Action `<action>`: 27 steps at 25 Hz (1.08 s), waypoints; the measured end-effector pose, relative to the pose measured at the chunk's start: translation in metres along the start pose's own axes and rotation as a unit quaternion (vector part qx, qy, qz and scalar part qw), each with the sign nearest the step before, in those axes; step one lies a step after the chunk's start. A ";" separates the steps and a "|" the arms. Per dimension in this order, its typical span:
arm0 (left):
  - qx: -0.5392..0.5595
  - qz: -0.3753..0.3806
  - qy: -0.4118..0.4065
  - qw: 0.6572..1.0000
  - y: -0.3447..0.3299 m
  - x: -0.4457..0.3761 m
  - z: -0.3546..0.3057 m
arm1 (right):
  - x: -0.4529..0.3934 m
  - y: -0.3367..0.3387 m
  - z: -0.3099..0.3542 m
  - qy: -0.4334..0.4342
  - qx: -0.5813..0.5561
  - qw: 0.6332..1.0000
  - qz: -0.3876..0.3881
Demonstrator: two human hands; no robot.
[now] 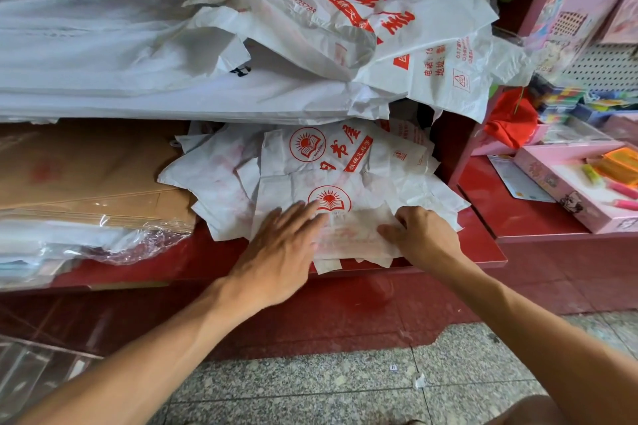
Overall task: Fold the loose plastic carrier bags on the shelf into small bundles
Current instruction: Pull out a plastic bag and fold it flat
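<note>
While both hands work low in the middle of the frame, a white carrier bag (345, 217) with red print lies on the red shelf (448, 252).
Left hand (279, 252) lies flat, fingers straight, pressing the bag just below its round red book logo. Right hand (424, 235), just beside it, has fingers curled, pinching a folded edge of the same bag. More printed bags (214, 176) lie spread under and behind it. Loose bags (362, 28) are heaped on the upper level, top centre; flat white plastic sheets (103, 62) fill the upper left. Brown cardboard (86, 166) sits at left centre. Pink boxes (569, 190) stand at right.
</note>
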State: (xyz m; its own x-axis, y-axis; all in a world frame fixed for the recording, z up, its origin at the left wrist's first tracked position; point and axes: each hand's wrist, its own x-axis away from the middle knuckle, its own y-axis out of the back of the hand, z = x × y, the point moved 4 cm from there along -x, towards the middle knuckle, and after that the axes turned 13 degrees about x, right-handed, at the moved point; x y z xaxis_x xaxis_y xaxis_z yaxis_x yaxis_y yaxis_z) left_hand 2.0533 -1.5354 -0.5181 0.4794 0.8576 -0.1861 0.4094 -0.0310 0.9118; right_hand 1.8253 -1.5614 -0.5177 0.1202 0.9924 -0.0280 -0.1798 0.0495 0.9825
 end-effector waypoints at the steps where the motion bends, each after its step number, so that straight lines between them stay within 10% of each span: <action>1: 0.037 0.053 0.027 0.998 -0.012 -0.001 -0.002 | 0.001 0.003 -0.001 -0.016 0.006 1.000 0.000; 5: 0.029 0.087 0.055 0.994 -0.030 -0.003 0.009 | 0.014 0.017 0.022 0.099 0.142 0.966 -0.191; 8: 0.012 0.085 0.047 0.995 -0.031 -0.003 0.011 | 0.031 -0.012 0.069 0.275 0.079 0.956 -0.063; 18: 0.012 0.150 0.097 0.984 -0.022 0.001 0.024 | 0.014 -0.021 -0.002 0.206 0.129 0.959 0.143; 27: 0.103 0.062 0.063 0.991 0.012 -0.015 0.019 | 0.003 -0.002 0.002 0.245 0.056 0.968 0.025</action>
State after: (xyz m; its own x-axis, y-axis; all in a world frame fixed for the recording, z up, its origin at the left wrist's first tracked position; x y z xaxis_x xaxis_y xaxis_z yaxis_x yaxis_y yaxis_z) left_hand 2.0660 -1.5585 -0.5116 0.4411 0.8973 -0.0181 0.5089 -0.2335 0.8285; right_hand 1.8283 -1.5586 -0.5196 -0.3675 0.9293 -0.0368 -0.0636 0.0143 0.9979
